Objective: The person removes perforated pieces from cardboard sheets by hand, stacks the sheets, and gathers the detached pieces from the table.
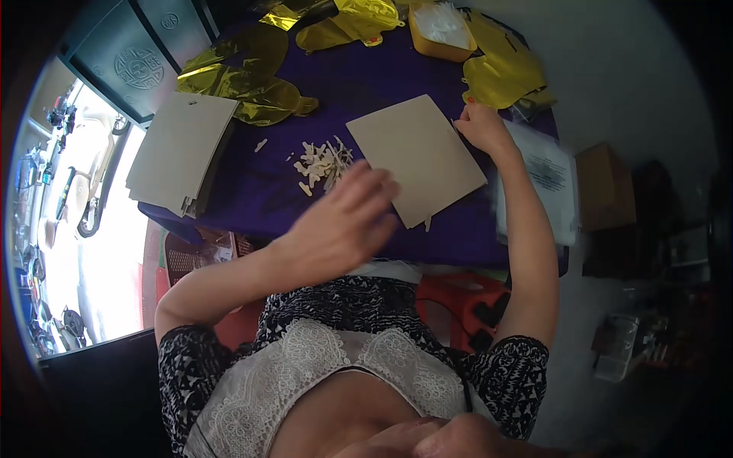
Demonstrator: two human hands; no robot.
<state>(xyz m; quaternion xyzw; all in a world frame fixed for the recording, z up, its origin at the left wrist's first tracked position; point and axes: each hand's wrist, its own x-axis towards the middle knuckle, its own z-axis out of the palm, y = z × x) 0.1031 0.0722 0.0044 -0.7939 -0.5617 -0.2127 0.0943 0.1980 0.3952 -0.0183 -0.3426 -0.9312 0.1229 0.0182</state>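
Observation:
A square grey-beige cardboard sheet (420, 156) lies tilted on the purple cloth. My right hand (485, 130) is at its upper right edge, fingers drawn together; what they hold, if anything, is hidden. Over the sheet's lower left side, my left hand (343, 221) is smeared by motion, its fingers bent. Just beyond the left hand is a pile of small pale cut-out pieces (321, 164). One loose piece (261, 145) lies apart, farther left. A small pale tab (427, 224) shows at the sheet's bottom edge.
A stack of cardboard sheets (183, 141) stands at the left. Gold foil shapes (271, 95) lie along the back, near a yellow tub (443, 49) of clear plastic bits. Clear plastic bags (538, 175) are at the right edge, beside a brown box (605, 187).

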